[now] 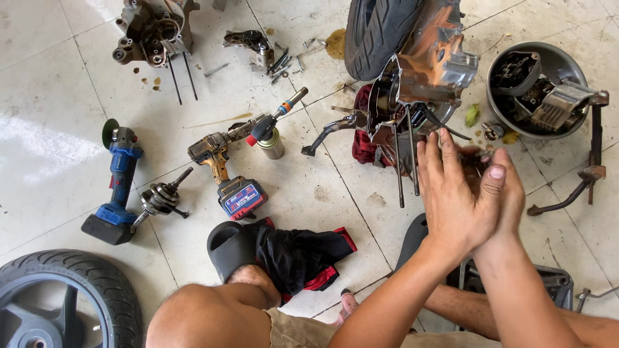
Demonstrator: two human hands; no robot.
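Observation:
My left hand (454, 196) and my right hand (516, 193) are pressed palm to palm, fingers stretched upward, the left one nearer the camera with its thumb laid across. Something small and dark shows between the fingertips; whether it is held I cannot tell. Just beyond the hands stands a rusty engine crankcase (429, 71) with long studs (412, 154) sticking down toward me. It rests on a red cloth (361, 145) beside a black tyre (377, 32).
A metal bowl (570, 61) of engine parts sits at right, next to a rusty stand (593, 161). On the tiled floor lie an impact wrench (222, 154), blowtorch (271, 132), blue angle grinder (119, 183), crankshaft (161, 196), black-and-red cloth (296, 254), sandal (225, 248), loose bolts (284, 61), another crankcase half (151, 32) and a wheel (58, 299).

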